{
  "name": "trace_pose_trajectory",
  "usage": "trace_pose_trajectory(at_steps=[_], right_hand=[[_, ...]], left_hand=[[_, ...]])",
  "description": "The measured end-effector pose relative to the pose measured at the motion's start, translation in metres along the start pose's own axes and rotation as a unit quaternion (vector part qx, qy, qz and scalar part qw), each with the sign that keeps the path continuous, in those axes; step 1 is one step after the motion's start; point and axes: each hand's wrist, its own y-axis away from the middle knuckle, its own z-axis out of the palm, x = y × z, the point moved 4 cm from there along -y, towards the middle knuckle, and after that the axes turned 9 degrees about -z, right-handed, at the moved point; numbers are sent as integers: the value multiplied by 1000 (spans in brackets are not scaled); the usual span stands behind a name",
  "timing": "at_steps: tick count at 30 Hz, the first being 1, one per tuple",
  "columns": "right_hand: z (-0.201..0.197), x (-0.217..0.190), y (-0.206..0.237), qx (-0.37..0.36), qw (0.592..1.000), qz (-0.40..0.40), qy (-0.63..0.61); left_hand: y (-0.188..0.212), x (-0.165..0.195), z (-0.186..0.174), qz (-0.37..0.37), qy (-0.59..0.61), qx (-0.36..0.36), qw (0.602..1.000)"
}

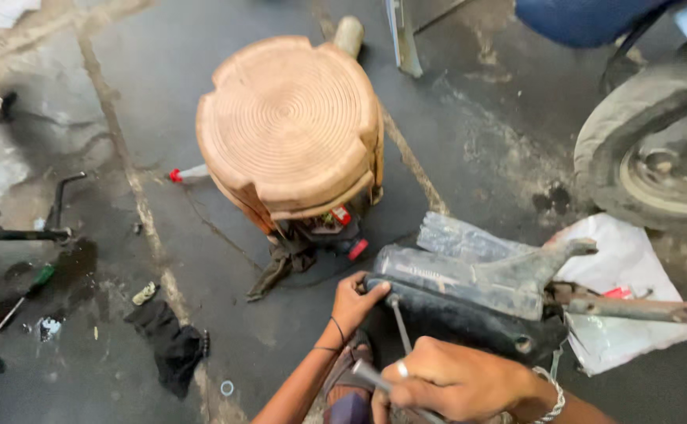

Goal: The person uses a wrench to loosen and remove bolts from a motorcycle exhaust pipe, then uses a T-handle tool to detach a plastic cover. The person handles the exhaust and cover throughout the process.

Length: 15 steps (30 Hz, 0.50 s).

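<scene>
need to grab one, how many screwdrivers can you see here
2: one screwdriver in the right hand, tip against the black part; a green-handled screwdriver on the floor at far left. Others may be hidden.

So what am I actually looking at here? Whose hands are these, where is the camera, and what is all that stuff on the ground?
There is no machine here: the camera sits on a person's head and looks down at their own two bare hands. The left hand steadies the end of a long dark part, dusty and partly wrapped in clear plastic, which lies on the concrete floor. The right hand grips a metal tool whose thin shaft points into that part. Behind stands a brown plastic stool with rags and small items underneath. On the right you see a wheel and a white sheet; on the left, a dark rag and a green-handled screwdriver.
</scene>
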Motion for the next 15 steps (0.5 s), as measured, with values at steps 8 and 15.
trace_pose_trajectory(at_steps=[8,15], right_hand=[[-6,9,-17,168,979,-111,-3],[2,22,-31,253,871,-390,161]], left_hand=[[4,7,-2,14,-24,5,1000],[0,8,-1,17,-7,2,1000]])
